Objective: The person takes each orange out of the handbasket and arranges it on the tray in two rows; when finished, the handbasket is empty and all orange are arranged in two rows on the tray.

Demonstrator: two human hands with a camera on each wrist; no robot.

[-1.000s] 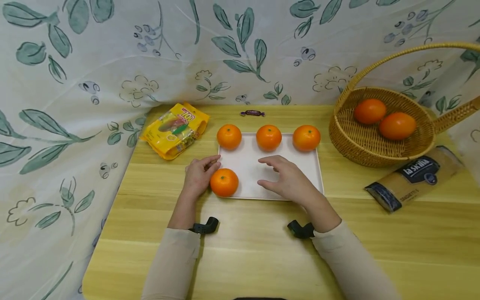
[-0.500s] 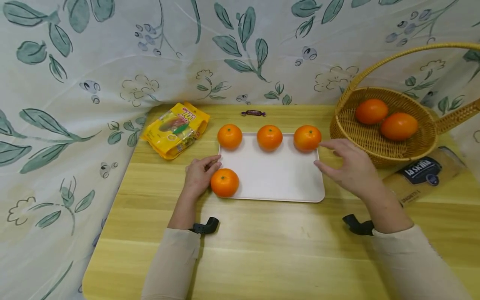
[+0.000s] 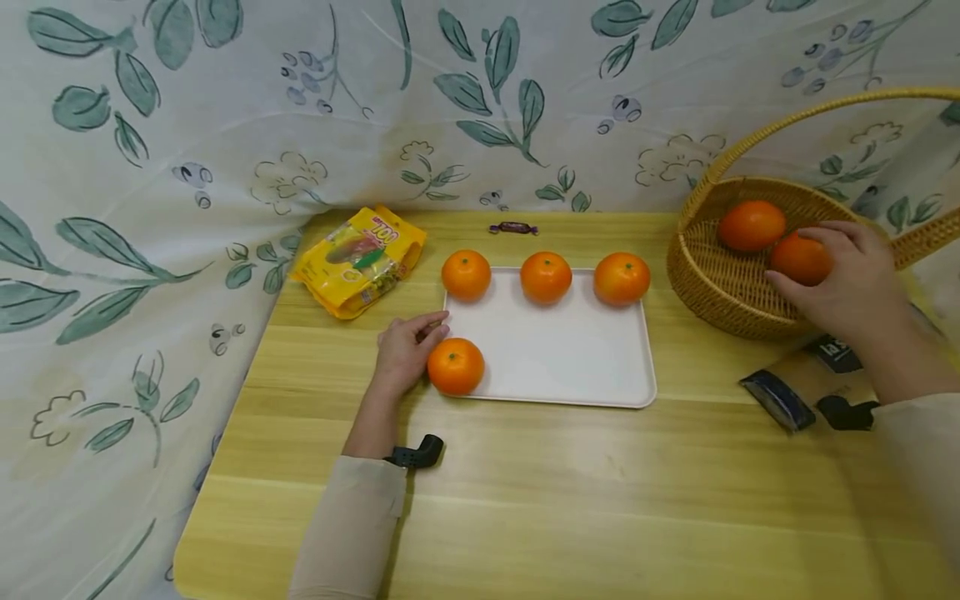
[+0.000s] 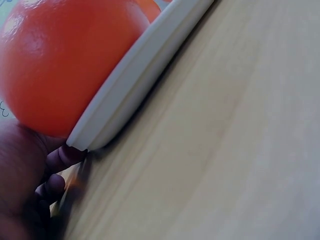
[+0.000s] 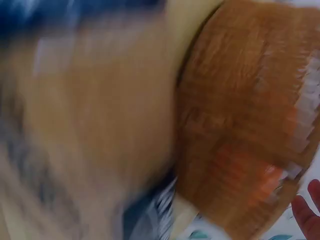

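The right hand (image 3: 851, 279) covers part of the orange fruit (image 3: 799, 258) beneath it; we cannot tell whether they touch. Behind that hand, its forearm (image 3: 907, 354) hides part of a packet (image 3: 801, 377), blurred in the right wrist view. Right of it, the edge cuts a woven handle (image 3: 930, 238). Beyond the left hand (image 3: 405, 354), a sweet (image 3: 513, 227) is too small for us to read.

A white leafy cloth (image 3: 225, 108) hangs along the far and left edges of the wooden table (image 3: 540, 500); its near-left corner is round.
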